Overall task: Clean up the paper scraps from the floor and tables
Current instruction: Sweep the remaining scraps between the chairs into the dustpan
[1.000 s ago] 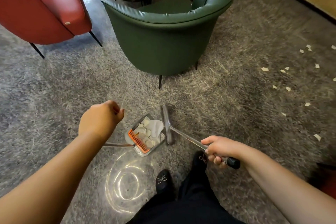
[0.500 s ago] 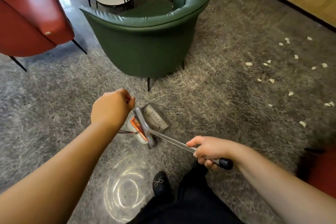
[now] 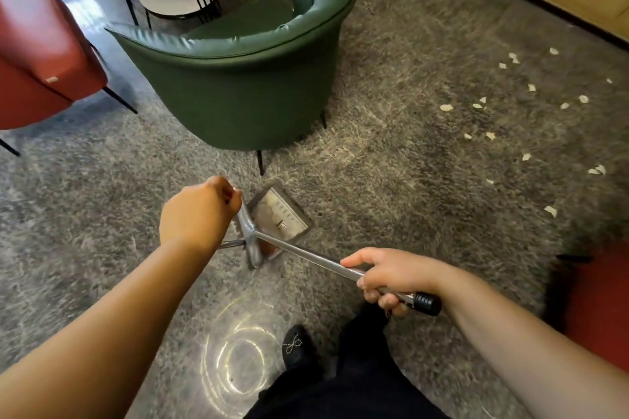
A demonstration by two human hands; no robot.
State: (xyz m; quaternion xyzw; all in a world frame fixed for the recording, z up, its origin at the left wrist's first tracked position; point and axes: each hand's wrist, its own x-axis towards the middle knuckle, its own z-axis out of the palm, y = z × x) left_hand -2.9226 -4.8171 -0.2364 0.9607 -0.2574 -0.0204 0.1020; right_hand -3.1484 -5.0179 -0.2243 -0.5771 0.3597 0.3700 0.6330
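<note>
Person standing on grey carpet (image 3: 391,153), looking down. Right hand (image 3: 391,277) is gripping the metal broom handle (image 3: 306,255) near its black end cap; broom head (image 3: 250,235) is lying across the dustpan (image 3: 284,214). Left hand (image 3: 197,214) is clenched w/ knuckles up just left of the dustpan; can't tell what it's grasping. Paper scraps (image 3: 531,105) are lying scattered on carpet toward its right edge, well apart from dustpan. Green armchair (image 3: 245,78) is sitting just beyond.
</note>
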